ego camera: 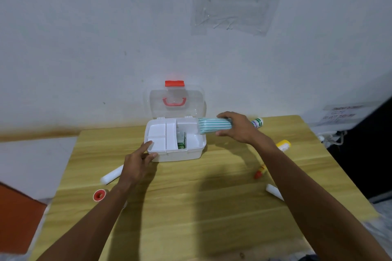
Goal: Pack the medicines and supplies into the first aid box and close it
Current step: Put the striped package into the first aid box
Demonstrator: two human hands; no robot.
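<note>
The white first aid box [180,154] stands open at the table's far middle, its clear lid [177,101] with a red latch upright against the wall. A white divider tray fills the box's left half, and a green carton [181,144] lies in the open well beside it. My right hand [235,127] grips a stack of teal-and-white striped packets [214,126] over the box's right rear corner. My left hand [139,160] rests on the box's front left corner, thumb on the rim.
On the wooden table [191,197] lie a white roll [111,175] and a red-centred tape roll [98,195] at the left. A green-labelled bottle [257,122], a yellow-capped tube [283,145], a small red tube [259,171] and another white roll [273,190] lie at the right.
</note>
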